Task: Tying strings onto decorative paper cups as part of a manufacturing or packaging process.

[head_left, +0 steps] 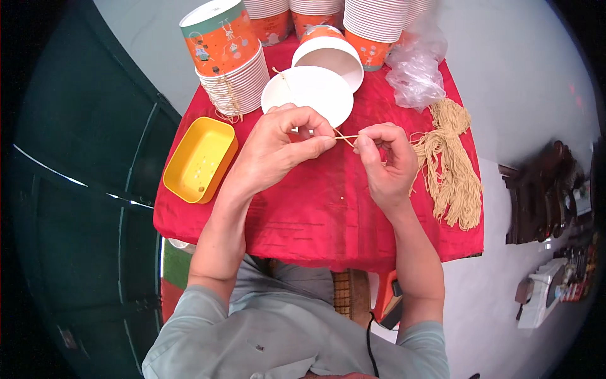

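Note:
My left hand [278, 146] and my right hand [388, 158] meet over the middle of the red-covered table. Between them runs a short length of tan string [344, 137], pinched at the fingertips of each hand, with two strands crossing. Just beyond my left hand lies a round white lid or disc [309, 95], partly covered by that hand. Behind the disc, an orange paper bucket [334, 55] lies on its side with its open mouth toward me. A thick bundle of tan string [451, 167] rests to the right of my right hand.
A yellow plastic tub [201, 161] with small bits inside stands at the left. Behind it rises a stack of paper buckets [227, 69] with loose string hanging on it. More stacked buckets [377, 25] line the back, beside a crumpled clear plastic bag [416, 72]. Red cloth [303, 237] covers the table.

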`<state>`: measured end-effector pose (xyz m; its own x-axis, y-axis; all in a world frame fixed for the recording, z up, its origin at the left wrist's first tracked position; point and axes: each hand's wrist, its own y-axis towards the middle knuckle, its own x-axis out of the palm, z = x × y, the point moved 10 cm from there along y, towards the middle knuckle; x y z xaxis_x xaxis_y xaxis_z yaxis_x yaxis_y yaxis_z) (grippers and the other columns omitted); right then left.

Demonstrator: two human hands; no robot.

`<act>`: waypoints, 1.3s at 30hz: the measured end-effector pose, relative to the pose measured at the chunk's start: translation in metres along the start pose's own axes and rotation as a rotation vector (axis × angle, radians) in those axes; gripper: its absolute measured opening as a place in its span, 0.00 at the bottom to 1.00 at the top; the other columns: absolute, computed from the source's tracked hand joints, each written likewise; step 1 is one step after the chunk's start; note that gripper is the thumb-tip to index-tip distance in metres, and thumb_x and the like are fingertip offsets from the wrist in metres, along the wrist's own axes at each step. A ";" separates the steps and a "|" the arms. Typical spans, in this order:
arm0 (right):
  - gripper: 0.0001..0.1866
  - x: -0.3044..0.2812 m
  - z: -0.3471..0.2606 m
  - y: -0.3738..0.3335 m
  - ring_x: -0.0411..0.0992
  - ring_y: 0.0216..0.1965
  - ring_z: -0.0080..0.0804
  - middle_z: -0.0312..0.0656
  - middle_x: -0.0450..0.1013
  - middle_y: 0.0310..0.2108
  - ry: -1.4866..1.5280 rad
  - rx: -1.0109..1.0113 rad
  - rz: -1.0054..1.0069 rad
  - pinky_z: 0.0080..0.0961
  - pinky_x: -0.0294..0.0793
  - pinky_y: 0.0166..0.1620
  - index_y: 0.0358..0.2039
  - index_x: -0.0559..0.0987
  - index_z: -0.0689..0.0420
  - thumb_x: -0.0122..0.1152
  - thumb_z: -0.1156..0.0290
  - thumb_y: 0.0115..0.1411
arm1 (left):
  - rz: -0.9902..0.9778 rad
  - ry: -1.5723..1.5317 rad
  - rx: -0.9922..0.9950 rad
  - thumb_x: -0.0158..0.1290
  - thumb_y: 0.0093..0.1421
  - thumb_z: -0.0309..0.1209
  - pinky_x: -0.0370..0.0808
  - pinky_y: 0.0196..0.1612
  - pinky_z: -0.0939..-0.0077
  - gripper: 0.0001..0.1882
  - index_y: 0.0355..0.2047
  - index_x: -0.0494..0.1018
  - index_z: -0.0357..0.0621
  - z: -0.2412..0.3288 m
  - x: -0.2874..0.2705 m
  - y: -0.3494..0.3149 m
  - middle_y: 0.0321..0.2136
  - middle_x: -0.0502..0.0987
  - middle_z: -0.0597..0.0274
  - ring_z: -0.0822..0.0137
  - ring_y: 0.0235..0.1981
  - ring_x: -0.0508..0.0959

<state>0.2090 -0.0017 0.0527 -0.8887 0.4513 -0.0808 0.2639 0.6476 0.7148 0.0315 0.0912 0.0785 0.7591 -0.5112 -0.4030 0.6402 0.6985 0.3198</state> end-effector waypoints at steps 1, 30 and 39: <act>0.04 0.001 0.001 0.000 0.80 0.36 0.25 0.40 0.81 0.37 0.002 -0.001 -0.007 0.25 0.81 0.42 0.44 0.81 0.61 0.68 0.82 0.71 | 0.007 -0.001 -0.002 0.69 0.68 0.32 0.77 0.43 0.72 0.07 0.39 0.87 0.42 0.000 -0.001 0.000 0.31 0.84 0.68 0.73 0.37 0.77; 0.06 0.019 0.029 -0.007 0.79 0.40 0.19 0.36 0.81 0.43 0.412 0.342 -0.139 0.20 0.81 0.46 0.50 0.83 0.62 0.66 0.76 0.77 | -0.051 0.170 0.219 0.63 0.74 0.36 0.76 0.51 0.65 0.10 0.42 0.87 0.42 0.009 0.009 0.001 0.36 0.86 0.66 0.69 0.41 0.80; 0.06 0.019 0.026 -0.005 0.78 0.41 0.20 0.37 0.79 0.44 0.382 0.308 -0.130 0.20 0.80 0.46 0.50 0.83 0.63 0.66 0.79 0.76 | -0.071 -0.024 0.088 0.62 0.75 0.36 0.74 0.51 0.65 0.11 0.37 0.86 0.43 -0.001 0.017 0.001 0.32 0.85 0.65 0.67 0.40 0.80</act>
<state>0.2005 0.0193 0.0295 -0.9799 0.1359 0.1458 0.1897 0.8606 0.4727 0.0449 0.0835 0.0705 0.7133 -0.5706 -0.4070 0.6997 0.6140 0.3653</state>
